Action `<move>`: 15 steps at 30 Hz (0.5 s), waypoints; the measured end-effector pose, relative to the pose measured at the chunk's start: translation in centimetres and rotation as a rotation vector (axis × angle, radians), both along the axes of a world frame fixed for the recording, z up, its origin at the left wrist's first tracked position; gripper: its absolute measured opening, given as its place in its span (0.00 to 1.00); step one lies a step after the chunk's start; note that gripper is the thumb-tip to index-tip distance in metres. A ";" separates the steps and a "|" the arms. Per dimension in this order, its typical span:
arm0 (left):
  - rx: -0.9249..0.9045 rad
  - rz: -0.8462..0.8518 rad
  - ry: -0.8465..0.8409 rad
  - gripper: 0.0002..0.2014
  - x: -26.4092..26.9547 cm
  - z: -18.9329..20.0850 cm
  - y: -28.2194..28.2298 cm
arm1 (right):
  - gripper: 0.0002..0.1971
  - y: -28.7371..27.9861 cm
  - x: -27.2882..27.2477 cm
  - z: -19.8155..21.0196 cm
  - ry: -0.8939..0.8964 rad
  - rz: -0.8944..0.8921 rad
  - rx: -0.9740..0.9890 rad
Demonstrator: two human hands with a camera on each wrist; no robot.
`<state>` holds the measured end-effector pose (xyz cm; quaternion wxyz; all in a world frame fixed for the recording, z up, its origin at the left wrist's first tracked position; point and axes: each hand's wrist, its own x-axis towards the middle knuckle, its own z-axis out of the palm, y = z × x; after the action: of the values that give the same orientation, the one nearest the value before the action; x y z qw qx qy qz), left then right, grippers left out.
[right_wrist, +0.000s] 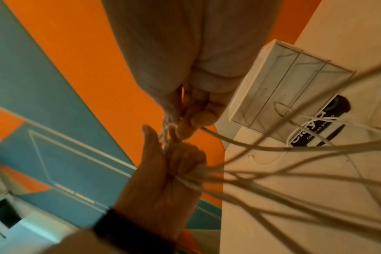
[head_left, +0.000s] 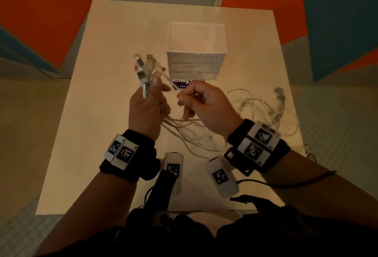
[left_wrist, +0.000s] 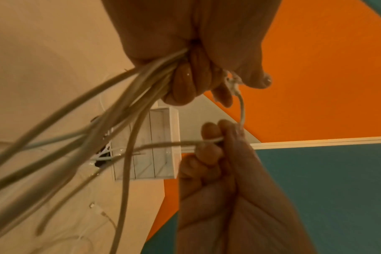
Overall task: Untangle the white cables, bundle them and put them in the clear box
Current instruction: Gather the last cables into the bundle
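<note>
Left hand point(head_left: 146, 107) fists thin white round cables point(head_left: 184, 131); right hand point(head_left: 204, 101) pinches one strand; clear ribbed plastic box point(head_left: 196, 60) on matte tabletop point(head_left: 92, 113)

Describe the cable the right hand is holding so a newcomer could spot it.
Start at the clear plastic box on the beige table. Just in front, the right hand pinches one thin white cable running to the left hand; the others hang loose below.
</note>
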<state>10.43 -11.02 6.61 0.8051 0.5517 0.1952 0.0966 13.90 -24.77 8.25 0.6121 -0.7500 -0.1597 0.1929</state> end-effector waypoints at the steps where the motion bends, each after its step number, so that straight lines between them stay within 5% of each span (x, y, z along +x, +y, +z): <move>1: 0.032 -0.015 -0.016 0.20 0.2 0.1 -0.3 | 0.04 0.0 -0.4 -0.4 -0.050 0.013 -0.017; 7: 0.118 0.028 0.007 0.13 0.8 0.5 -0.8 | 0.04 -0.6 -0.4 -1.7 -0.419 0.119 -0.202; 12: 0.149 -0.037 -0.014 0.15 0.9 0.9 -1.1 | 0.08 -1.1 -0.4 -1.9 -0.478 0.211 -0.272; 15: 0.004 0.008 -0.066 0.15 1.0 1.5 -0.8 | 0.09 -1.9 -0.1 -2.6 -0.504 0.203 -0.319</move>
<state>11.45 -11.78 8.07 0.8095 0.5492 0.1702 0.1185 13.77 -26.66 5.66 0.4055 -0.8410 -0.3481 0.0836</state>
